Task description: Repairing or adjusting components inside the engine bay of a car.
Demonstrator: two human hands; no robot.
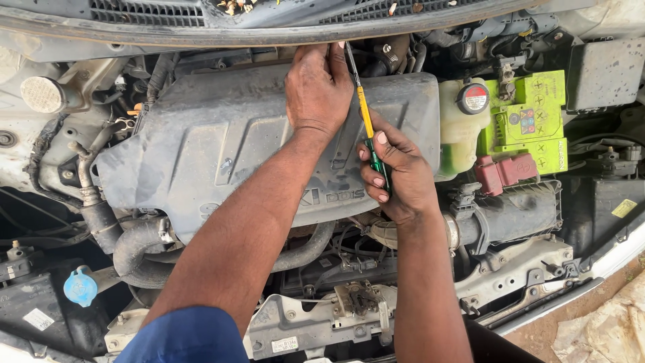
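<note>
I look down into a car's open engine bay. My right hand grips the green handle of a screwdriver with a yellow shank section. Its metal tip points up toward the far edge of the grey plastic engine cover. My left hand lies flat on the cover's top edge, fingers next to the screwdriver tip near the cowl. What the tip touches is hidden by my fingers.
A bright green battery with a red terminal cap sits at the right, beside a coolant tank with a black and red cap. Black hoses run at the left, near a blue cap. The latch bracket is at the front.
</note>
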